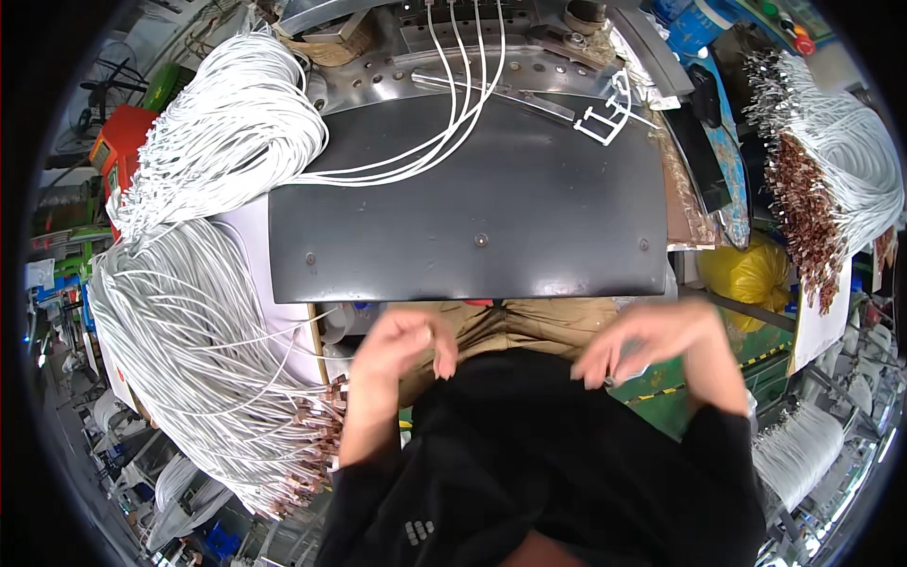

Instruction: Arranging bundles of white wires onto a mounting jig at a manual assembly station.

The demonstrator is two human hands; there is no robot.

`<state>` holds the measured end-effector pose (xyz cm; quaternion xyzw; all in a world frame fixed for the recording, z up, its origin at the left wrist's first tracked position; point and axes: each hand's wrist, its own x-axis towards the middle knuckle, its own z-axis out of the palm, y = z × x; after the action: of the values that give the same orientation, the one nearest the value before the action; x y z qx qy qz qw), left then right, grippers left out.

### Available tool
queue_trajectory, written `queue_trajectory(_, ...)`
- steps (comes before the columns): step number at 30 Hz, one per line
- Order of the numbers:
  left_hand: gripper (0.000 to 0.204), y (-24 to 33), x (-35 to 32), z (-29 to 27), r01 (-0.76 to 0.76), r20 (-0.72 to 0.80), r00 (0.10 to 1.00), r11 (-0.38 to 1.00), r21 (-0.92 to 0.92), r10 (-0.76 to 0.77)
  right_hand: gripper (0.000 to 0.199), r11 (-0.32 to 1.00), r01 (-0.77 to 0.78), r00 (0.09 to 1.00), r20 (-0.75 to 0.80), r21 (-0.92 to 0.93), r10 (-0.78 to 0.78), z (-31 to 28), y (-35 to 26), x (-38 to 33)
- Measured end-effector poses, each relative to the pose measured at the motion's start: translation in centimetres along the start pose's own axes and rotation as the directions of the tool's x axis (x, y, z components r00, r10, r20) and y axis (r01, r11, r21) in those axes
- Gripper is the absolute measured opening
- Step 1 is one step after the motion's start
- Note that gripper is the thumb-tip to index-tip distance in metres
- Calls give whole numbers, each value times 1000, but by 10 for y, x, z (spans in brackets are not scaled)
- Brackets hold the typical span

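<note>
My left hand (402, 342) hovers at the near left of the dark table plate (472, 213), fingers loosely bent and apart, with nothing visible in them. Close to its wrist is the lower bundle of white cables (203, 350), whose coppery ends fan out beside my forearm. My right hand (657, 338) is above my lap at the right, bent downward and smeared by motion. Something small and pale shows by its fingertips; I cannot make out whether it is held. Several white cables (453, 123) curve over the plate from the fixture (463, 33) at the back.
Another bundle of white cables (227, 123) lies at the far left. A white plastic bracket (605, 123) rests at the plate's back right. Beyond the right edge are a yellow bag (746, 274), a blue container (697, 26) and a hanging cable bundle (841, 161).
</note>
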<state>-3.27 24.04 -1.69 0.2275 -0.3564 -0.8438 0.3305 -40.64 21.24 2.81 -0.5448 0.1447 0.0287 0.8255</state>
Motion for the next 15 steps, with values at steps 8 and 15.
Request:
queue_trajectory(8, 26, -78, -40, -53, -286, -892, 424, 958, 32, 157, 20, 980, 145, 222, -969, 139, 105, 50, 146, 51)
queue_trajectory(15, 18, -82, -47, -79, -174, -883, 353, 949, 262, 308, 15, 975, 186, 83, -991, 120, 106, 37, 134, 56)
